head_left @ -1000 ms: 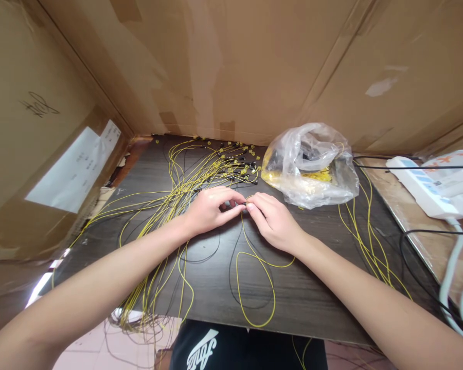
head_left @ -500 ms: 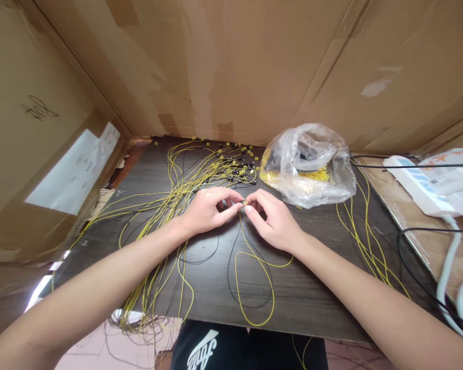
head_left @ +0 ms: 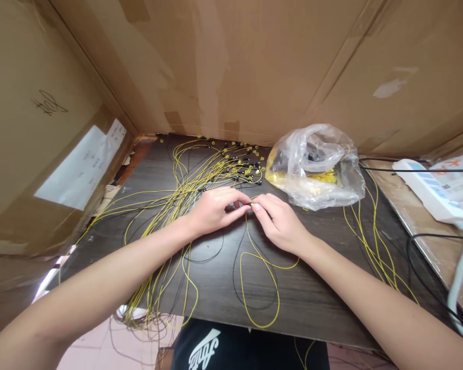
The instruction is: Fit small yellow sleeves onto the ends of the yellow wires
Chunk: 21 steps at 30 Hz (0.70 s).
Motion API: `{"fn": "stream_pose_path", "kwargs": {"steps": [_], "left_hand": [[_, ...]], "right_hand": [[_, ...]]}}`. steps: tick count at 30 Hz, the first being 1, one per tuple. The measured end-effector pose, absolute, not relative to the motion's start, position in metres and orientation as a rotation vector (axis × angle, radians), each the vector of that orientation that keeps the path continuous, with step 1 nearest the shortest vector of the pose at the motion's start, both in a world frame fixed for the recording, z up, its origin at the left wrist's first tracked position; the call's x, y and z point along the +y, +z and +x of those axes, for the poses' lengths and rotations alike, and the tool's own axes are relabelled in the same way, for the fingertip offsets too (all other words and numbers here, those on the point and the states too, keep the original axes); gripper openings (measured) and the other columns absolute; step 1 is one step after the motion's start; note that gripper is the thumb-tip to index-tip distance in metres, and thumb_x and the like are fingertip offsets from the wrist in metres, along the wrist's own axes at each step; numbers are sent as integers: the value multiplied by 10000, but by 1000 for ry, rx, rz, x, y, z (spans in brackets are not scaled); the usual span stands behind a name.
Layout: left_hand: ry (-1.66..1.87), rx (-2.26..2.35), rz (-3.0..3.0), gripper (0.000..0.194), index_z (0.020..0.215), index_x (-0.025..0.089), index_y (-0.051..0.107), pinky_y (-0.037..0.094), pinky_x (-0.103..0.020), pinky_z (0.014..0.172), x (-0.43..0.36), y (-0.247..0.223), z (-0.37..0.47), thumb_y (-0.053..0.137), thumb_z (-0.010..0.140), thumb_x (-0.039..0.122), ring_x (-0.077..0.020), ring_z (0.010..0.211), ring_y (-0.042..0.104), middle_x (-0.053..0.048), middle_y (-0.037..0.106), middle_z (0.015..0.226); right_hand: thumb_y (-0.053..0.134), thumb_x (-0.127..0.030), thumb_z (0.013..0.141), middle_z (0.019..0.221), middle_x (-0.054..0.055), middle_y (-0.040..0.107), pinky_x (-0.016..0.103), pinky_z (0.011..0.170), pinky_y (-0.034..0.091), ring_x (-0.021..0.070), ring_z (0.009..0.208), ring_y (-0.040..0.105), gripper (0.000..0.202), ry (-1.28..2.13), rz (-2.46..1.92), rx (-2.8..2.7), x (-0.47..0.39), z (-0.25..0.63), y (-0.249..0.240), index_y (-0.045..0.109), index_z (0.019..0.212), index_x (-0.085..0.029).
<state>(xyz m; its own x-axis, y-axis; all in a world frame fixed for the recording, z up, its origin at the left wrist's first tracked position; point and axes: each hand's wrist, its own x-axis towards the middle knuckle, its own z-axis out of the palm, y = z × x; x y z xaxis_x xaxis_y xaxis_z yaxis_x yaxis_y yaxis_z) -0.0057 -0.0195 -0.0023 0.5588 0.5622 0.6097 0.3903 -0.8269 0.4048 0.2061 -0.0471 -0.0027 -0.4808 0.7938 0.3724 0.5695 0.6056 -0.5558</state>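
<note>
My left hand point(head_left: 218, 209) pinches a small dark piece between thumb and forefinger above the middle of the dark table point(head_left: 312, 293). Its tips almost meet those of my right hand point(head_left: 280, 221), whose thumb and finger close on the other end, where a bit of yellow shows. From between the hands a yellow wire point(head_left: 280, 295) hangs down and lies in a loop on the table, beside a thin black wire point(head_left: 235, 282). Behind my left hand, a bundle of yellow wires point(head_left: 177, 192) ends in black tips with small yellow pieces.
A clear plastic bag point(head_left: 318, 167) holding small yellow pieces stands behind my right hand. More yellow wires point(head_left: 374, 246) lie to the right. A white power strip point(head_left: 430, 190) with cables sits at the right edge. Cardboard walls point(head_left: 254, 67) rise behind and at left.
The view has shifted slightly, moving everything a little to the right. My right thumb and finger have closed more tightly over the small piece between the hands.
</note>
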Motion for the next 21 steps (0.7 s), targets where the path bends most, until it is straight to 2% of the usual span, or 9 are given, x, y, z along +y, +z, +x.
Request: {"fn": "stream_pose_path", "kwargs": {"steps": [6, 14, 21], "left_hand": [[1083, 777, 2669, 150, 1008, 162, 720, 579, -299, 761, -20, -1, -5, 611, 983, 262, -158, 778, 723, -55, 781, 896], [1031, 912, 2444, 119, 968, 175, 736, 514, -226, 612, -21, -1, -7, 660, 926, 256, -109, 600, 641, -1, 736, 745], [1090, 818, 2535, 137, 1023, 159, 713, 535, -239, 659, -21, 0, -7, 625, 966, 247, -116, 656, 656, -25, 745, 815]], "right_hand": [[360, -281, 1058, 747, 39, 592, 345, 707, 411, 203, 746, 537, 304, 522, -1064, -2238, -47, 207, -3, 516, 805, -217], [496, -281, 1013, 859, 51, 633, 339, 725, 438, 203, 802, 583, 129, 509, -1075, -2138, -50, 205, -2, 567, 937, -204], [450, -279, 1033, 828, 49, 624, 347, 739, 427, 201, 788, 539, 207, 481, -1044, -2203, -49, 206, -1, 564, 877, -204]]}}
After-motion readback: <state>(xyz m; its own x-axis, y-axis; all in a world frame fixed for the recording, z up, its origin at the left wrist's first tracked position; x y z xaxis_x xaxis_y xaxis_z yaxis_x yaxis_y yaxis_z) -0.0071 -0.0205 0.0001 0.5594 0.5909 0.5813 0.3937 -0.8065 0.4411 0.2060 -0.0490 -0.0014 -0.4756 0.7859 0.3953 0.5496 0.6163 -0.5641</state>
